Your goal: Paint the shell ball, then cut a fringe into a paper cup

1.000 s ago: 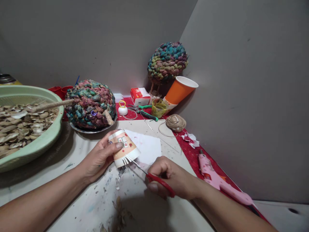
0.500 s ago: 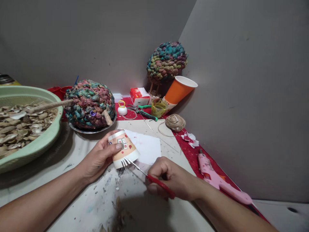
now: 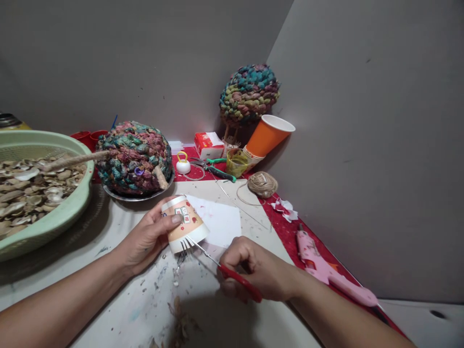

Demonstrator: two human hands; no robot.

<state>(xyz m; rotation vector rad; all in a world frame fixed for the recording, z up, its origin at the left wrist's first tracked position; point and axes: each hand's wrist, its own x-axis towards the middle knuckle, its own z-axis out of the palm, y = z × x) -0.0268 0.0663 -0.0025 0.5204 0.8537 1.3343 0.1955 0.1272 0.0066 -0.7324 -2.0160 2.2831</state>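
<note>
A paper cup [image 3: 189,226] with orange print and small red flowers is tilted, its white edge facing down toward me. My left hand [image 3: 150,237] grips it from the left, thumb across the printed side and the other fingers mostly hidden behind. Several narrow slits show along the cup's lower edge. My right hand [image 3: 250,268] is closed around the red handles of a pair of scissors [image 3: 241,281]. The scissor blades meet the cup's edge just right of the slits. A white sheet of paper [image 3: 221,220] lies behind the cup.
On the left stands a green basket [image 3: 85,193] of shells. A shell-covered ball [image 3: 134,159] rests in a metal dish; another ball [image 3: 250,94] is at the back. Pliers [image 3: 221,173], a twine ball [image 3: 263,184], an orange cup [image 3: 268,137] and a pink glue gun [image 3: 326,268] lie around.
Hardly anything differs. The scissors and my right hand have shifted very slightly left, while my left hand keeps the cup in nearly the same place.
</note>
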